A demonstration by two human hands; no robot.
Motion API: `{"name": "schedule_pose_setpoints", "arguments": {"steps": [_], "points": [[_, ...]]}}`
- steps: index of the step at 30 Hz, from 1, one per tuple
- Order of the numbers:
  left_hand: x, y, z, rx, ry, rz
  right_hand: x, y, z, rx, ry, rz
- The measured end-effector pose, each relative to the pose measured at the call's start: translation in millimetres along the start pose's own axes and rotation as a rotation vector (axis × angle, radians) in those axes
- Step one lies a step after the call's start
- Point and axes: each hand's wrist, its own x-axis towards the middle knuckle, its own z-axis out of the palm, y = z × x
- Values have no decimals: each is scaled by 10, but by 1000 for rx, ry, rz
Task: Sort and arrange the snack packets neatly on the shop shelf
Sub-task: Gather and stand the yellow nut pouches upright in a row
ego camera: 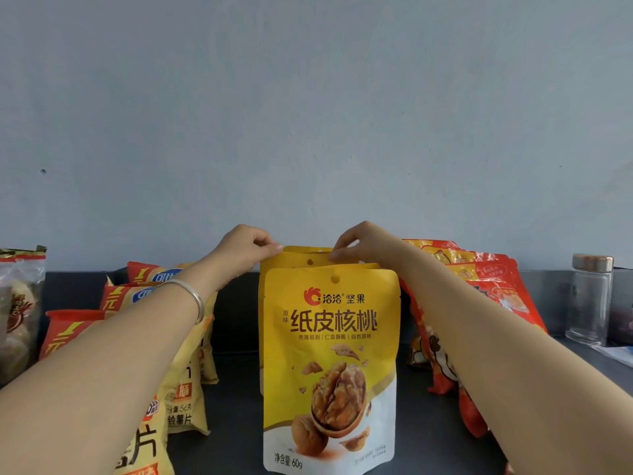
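HANDS: our left hand [251,246] and right hand [356,246] each pinch a top corner of the rear walnut pouch [301,259], fingers closed on it | POSITION: it stands upright mid-shelf [236,399], just behind the front walnut pouch [330,368]; chip packets [181,389] left, red packets [486,286] right | RISK: we judge uneven release could topple both pouches forward
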Motion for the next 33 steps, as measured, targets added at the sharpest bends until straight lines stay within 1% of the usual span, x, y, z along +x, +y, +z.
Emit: {"name": "schedule_pose_setpoints", "arguments": {"steps": [2,4,6,9,12,15,17,20,22,26,30,33], "points": [[17,46,23,-4,-14,14,-8,30,-49,26,86,30],[32,72,50,-21,-23,10,3,83,-108,67,211,57],[34,80,65,-29,-30,4,39,144,-145,67,270,63],[58,74,74,-14,-53,6,138,215,-151,40,238,47],[136,93,65,-19,-37,25,281,276,-136,-5,214,2],[231,145,81,-40,-32,18,429,333,-120,-69,123,-24],[285,173,91,-17,-80,-9,521,376,-108,-112,60,-16],[350,188,100,101,-189,-63,642,426,-54,-211,-19,4],[381,190,116,123,-203,-95,710,454,-12,-258,-50,9],[400,220,160,105,-180,-118,774,517,65,-224,-103,42],[394,221,188,102,-135,-130,806,513,136,-109,-48,3],[396,207,208,110,-123,-145,827,470,159,-80,-51,-32]]}}
